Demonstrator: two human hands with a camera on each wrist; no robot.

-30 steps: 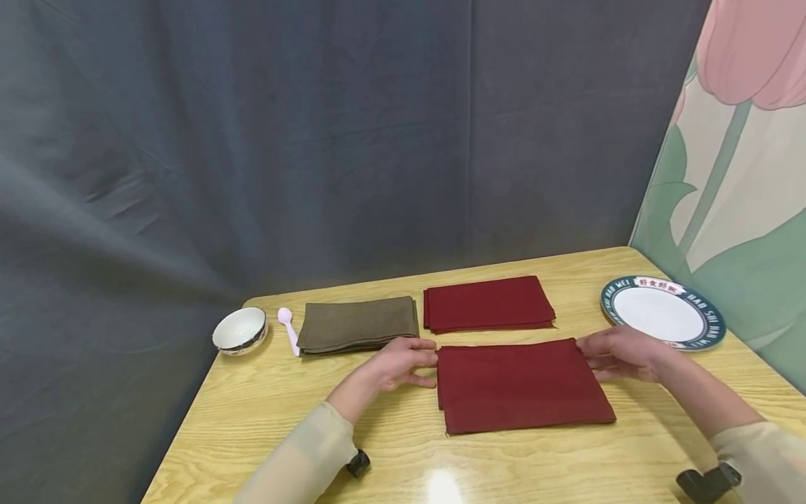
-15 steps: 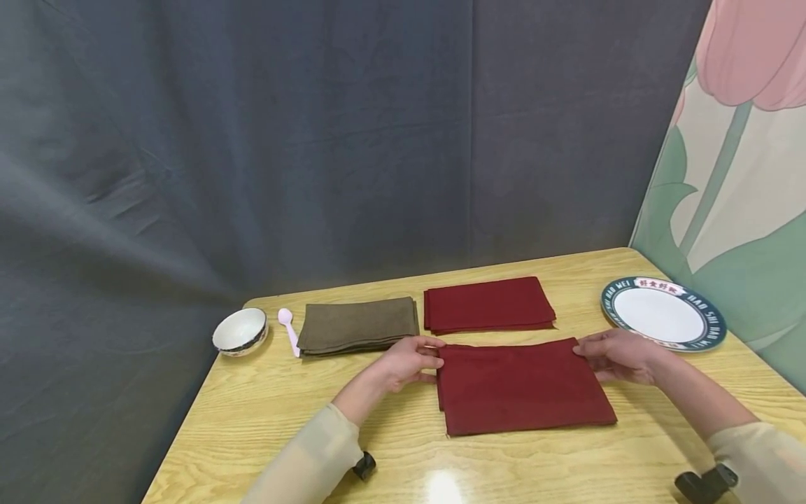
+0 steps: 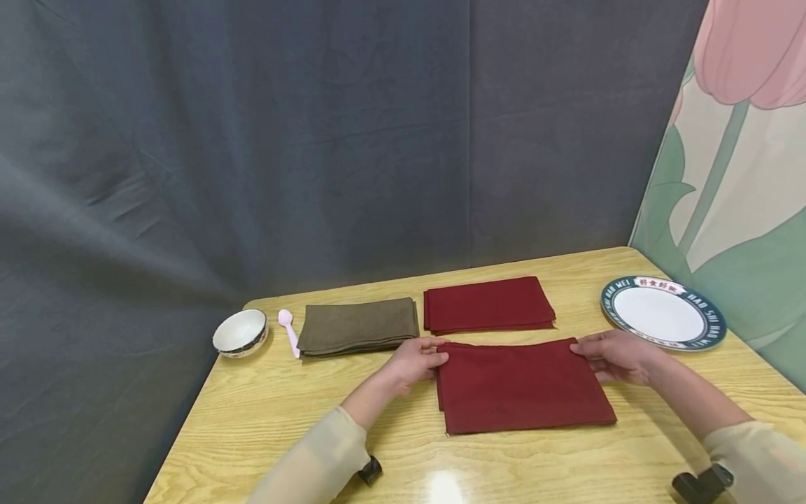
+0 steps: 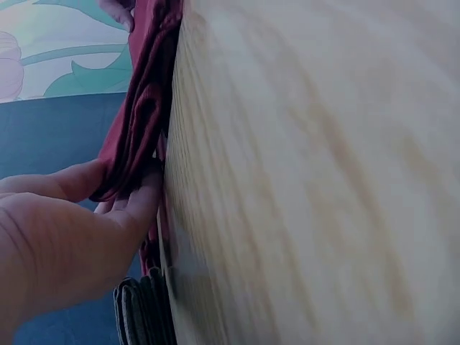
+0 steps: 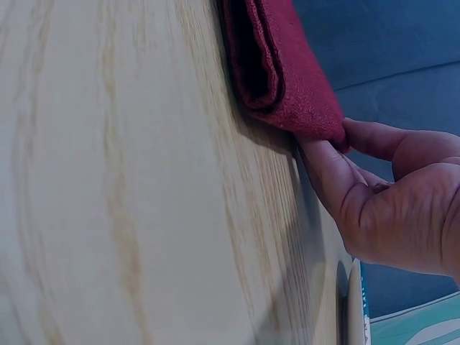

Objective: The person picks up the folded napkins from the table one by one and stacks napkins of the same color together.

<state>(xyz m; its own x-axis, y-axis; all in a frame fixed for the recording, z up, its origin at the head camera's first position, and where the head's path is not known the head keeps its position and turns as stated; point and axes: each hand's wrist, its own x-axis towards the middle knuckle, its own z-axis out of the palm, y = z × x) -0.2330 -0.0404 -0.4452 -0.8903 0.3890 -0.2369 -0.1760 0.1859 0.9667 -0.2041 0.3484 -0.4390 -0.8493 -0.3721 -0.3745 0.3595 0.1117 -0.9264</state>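
A folded dark red cloth [image 3: 525, 388] lies on the table in front of the person, its layers stacked along the side edges. At its far left corner my left hand [image 3: 412, 364] pinches the layers; the left wrist view shows the thumb on top of the cloth [image 4: 136, 122] and the fingers beneath. My right hand [image 3: 617, 355] pinches the far right corner. In the right wrist view, a finger of that hand [image 5: 410, 194] reaches under the cloth's corner [image 5: 305, 100], which is slightly raised off the wood.
Behind lies a second folded red cloth [image 3: 488, 302]. A folded brown cloth stack [image 3: 359, 324], a pink spoon [image 3: 288, 330] and a white bowl [image 3: 241, 330] are at the left. A blue-rimmed plate [image 3: 660, 313] is at the right, by the flowered wall.
The left hand has moved right, from beside the red cloth onto its far left corner, and now pinches it. The right hand has closed in on the far right corner. The cloth has barely moved.
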